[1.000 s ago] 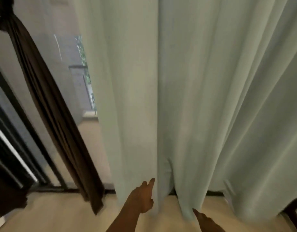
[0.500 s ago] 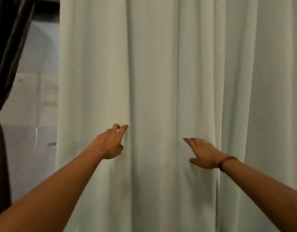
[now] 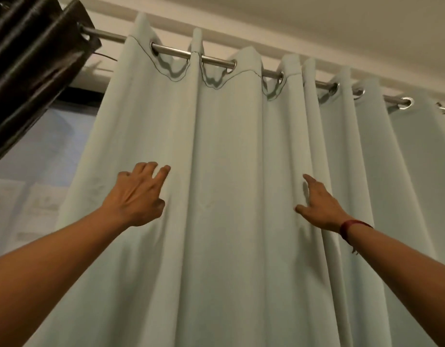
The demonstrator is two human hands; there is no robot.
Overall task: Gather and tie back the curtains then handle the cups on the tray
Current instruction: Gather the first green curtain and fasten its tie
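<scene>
A pale green curtain (image 3: pixel 229 171) hangs in folds from metal eyelets on a steel rod (image 3: pixel 171 50) and fills most of the view. My left hand (image 3: pixel 138 194) rests flat against a fold left of centre, fingers spread. My right hand (image 3: pixel 319 204), with a red band at the wrist, presses its fingertips into a fold right of centre. Neither hand has cloth gripped. A dark brown curtain (image 3: pixel 33 58) is bunched at the top left on the same rod. No tray or cups are in view.
A window pane (image 3: pixel 38 171) shows between the brown and green curtains at the left. The white ceiling (image 3: pixel 316 26) runs above the rod. The rod's end fitting (image 3: pixel 444 110) sits at the far right edge.
The view has tilted up from the floor to the curtain rod. Both hands have risen from the curtain's hem to its upper part and have spread wider apart.
</scene>
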